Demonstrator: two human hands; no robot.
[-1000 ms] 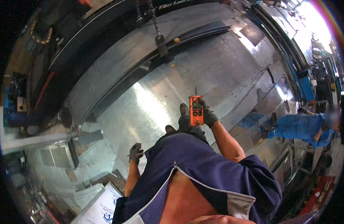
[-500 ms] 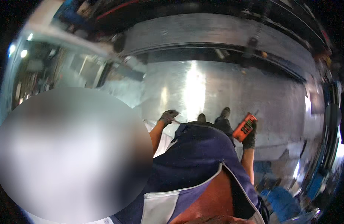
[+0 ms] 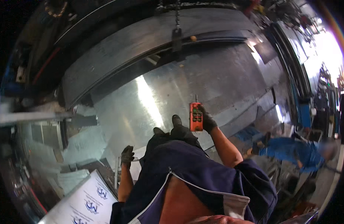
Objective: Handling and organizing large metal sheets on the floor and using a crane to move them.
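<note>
Your gloved right hand (image 3: 208, 121) gripped the orange rectangular push-button remote (image 3: 196, 117) upright, long axis pointing away from you; your gloved left hand (image 3: 127, 156) hung loosely curled, holding nothing, well apart.

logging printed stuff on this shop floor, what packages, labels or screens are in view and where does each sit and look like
White flat printed package: lower left, beside the gloved left hand; rectangular, with small blue emblems.
Orange handheld remote control box: centre, gripped in the gloved right hand; upright rectangle with dark buttons, no screen that can be made out.
No signs visible.
</note>
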